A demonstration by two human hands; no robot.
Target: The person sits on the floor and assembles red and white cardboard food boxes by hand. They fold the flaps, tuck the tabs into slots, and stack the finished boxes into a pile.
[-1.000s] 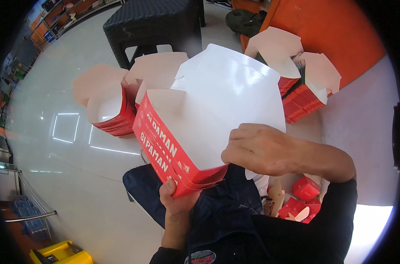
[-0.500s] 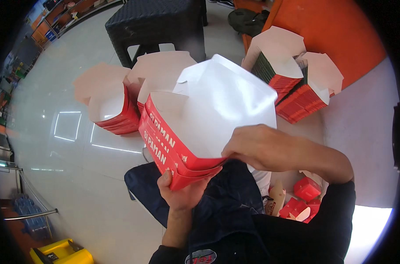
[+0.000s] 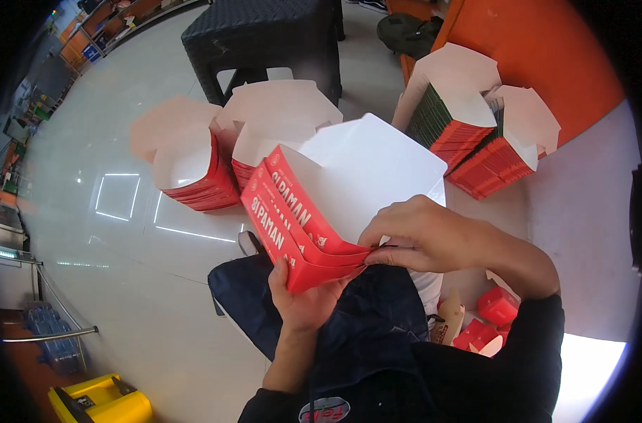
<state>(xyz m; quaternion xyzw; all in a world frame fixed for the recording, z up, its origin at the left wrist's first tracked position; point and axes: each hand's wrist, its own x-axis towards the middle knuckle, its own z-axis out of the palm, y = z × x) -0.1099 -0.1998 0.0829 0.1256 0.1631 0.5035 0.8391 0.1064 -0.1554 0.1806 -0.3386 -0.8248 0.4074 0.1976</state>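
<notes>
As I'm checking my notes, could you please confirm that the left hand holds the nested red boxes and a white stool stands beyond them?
The stool is black, not white, as the head view shows; it stands beyond the nested red boxes, which the left hand holds.

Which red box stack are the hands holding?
The front middle stack: the left hand supports it, the right hand pinches its near corner. The other stacks touch neither hand.

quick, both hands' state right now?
Left hand: closed, holding the nested red cartons from below, thumb on the printed side.
Right hand: closed, thumb and fingers pinching the cartons' near right corner.
</notes>
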